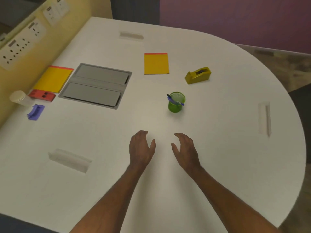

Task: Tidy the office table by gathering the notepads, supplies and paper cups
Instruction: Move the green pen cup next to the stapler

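Two yellow notepads with red top strips lie on the white table (218, 148): one notepad (156, 63) at the middle back, the other notepad (53, 79) at the left by the partition. A green mesh pen cup (176, 102) holding pens stands in front of my hands. An olive tape dispenser (198, 75) sits to its right rear. At the far left are a stack of paper cups (19, 98), a red stapler (42, 95) and a purple staple remover (35, 112). My left hand (141, 148) and right hand (185, 148) hover empty over the table's middle, fingers apart, palms facing each other.
A grey cable hatch (96, 85) is set into the table between the notepads. Slot cut-outs (69, 159) mark the tabletop near its edges. A yellow partition with power sockets (15, 49) runs along the left. The table's rounded edge curves at the right.
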Available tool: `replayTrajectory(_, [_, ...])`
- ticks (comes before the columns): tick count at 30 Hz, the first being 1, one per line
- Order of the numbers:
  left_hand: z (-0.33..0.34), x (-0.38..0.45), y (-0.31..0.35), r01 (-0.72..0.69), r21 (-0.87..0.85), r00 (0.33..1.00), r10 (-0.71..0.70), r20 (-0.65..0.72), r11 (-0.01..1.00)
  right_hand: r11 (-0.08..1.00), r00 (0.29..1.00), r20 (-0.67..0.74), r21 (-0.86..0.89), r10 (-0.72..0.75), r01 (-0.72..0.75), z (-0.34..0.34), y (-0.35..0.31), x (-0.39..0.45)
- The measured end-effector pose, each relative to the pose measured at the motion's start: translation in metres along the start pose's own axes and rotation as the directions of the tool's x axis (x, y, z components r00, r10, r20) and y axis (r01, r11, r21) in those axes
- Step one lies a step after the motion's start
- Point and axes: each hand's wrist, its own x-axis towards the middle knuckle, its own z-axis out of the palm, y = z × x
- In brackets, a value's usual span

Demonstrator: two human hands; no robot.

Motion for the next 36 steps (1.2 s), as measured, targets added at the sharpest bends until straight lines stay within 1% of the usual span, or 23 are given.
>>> replayTrajectory(3, [0.019,0.002,0.034,0.074,-0.120,0.995,-0.064,0.082,0.990,0.997,0.998,-0.031,0.047,0.058,-0.057,-0.022,0.028,0.013])
replayTrajectory(5, [0.030,0.012,0.050,0.114,-0.178,0.988,-0.094,0.119,0.977,0.990,0.993,-0.027,0.093,0.112,-0.109,-0.033,0.043,0.031])
replayTrajectory(10, [0.052,0.057,0.073,0.174,-0.255,0.978,-0.136,0.160,0.951,0.962,0.984,0.001,0.212,0.176,-0.172,-0.045,0.067,0.088])
replayTrajectory(14, [0.068,0.104,0.076,0.200,-0.284,0.971,-0.152,0.182,0.938,0.949,0.981,0.037,0.250,0.189,-0.193,-0.040,0.080,0.134])
replayTrajectory(18, [0.084,0.148,0.072,0.208,-0.274,0.966,-0.153,0.207,0.939,0.946,0.982,0.054,0.261,0.182,-0.190,-0.025,0.084,0.172])
replayTrajectory(22, [0.096,0.185,0.066,0.229,-0.312,0.957,-0.155,0.245,0.922,0.950,0.983,0.092,0.254,0.161,-0.179,-0.005,0.089,0.201])
replayTrajectory(26, [0.103,0.211,0.061,0.238,-0.421,0.949,-0.117,0.294,0.875,0.943,0.982,0.140,0.291,0.124,-0.160,0.010,0.094,0.225])
replayTrajectory(28, [0.105,0.217,0.060,0.232,-0.495,0.948,-0.082,0.306,0.837,0.939,0.986,0.152,0.323,0.072,-0.119,0.014,0.094,0.234])
replayTrajectory(31, [0.107,0.221,0.061,0.219,-0.552,0.945,-0.035,0.324,0.805,0.926,0.990,0.143,0.371,0.011,-0.064,0.016,0.095,0.243])
replayTrajectory(34, [0.111,0.221,0.061,0.224,-0.610,0.946,-0.019,0.324,0.760,0.914,0.989,0.148,0.402,0.003,-0.063,0.016,0.094,0.247])
replayTrajectory(36, [0.110,0.219,0.062,0.229,-0.623,0.948,-0.026,0.317,0.748,0.908,0.989,0.148,0.414,0.003,-0.064,0.014,0.091,0.247])
